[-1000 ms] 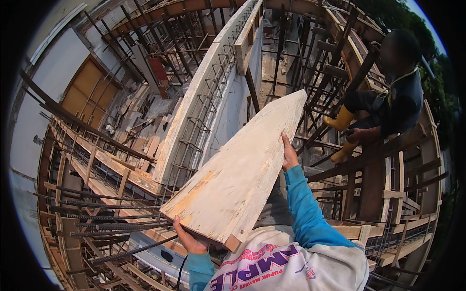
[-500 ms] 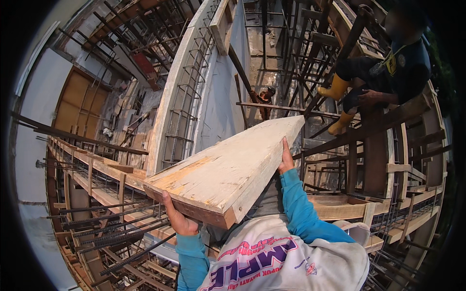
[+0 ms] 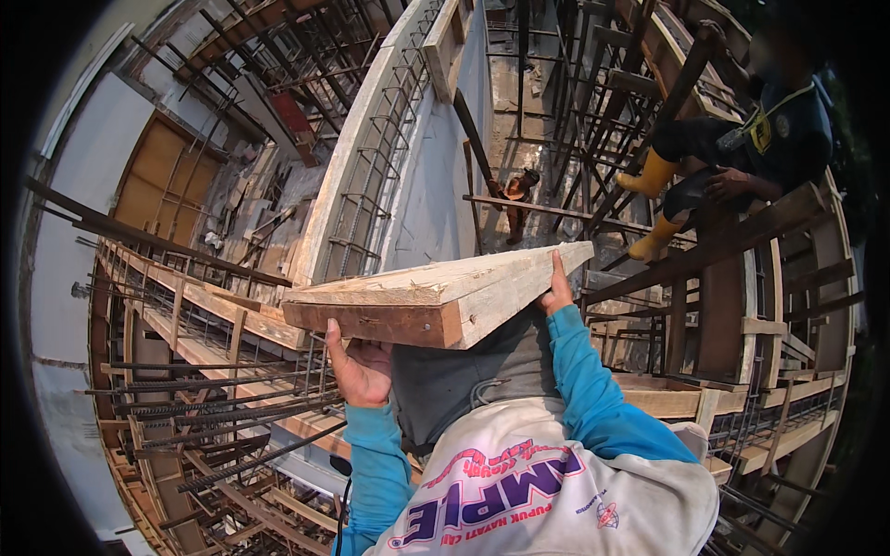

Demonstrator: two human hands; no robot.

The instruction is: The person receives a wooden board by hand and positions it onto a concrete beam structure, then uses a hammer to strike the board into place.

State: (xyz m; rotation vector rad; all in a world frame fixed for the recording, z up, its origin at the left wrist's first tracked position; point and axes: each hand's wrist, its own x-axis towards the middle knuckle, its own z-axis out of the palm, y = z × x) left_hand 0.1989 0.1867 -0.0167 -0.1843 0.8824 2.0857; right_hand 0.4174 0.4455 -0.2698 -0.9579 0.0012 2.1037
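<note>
A wedge-looking wooden formwork panel (image 3: 436,291) is held up in front of my body, between both hands. Its pale broad face is strongly foreshortened, and a brown end board faces me. My left hand (image 3: 360,369) supports the near left corner from below, thumb up against the end board, other fingers partly hidden beneath. Along the right edge, my right hand (image 3: 557,285) grips the panel farther out, fingers up its side and the rest behind it. Just beyond the panel runs a long wall form (image 3: 320,218) with a steel rebar cage (image 3: 357,199) inside.
Several rebar ends (image 3: 218,398) stick out at the lower left, beside timber beam forms (image 3: 199,310). A person in yellow boots (image 3: 656,239) sits on timbers at the upper right. Another person (image 3: 516,199) stands far below among props. A wooden beam form (image 3: 649,398) lies to my right.
The panel has tilted so its broad face shows less and its end board shows more. Both hands still hold it, and my left hand's palm now shows more.
</note>
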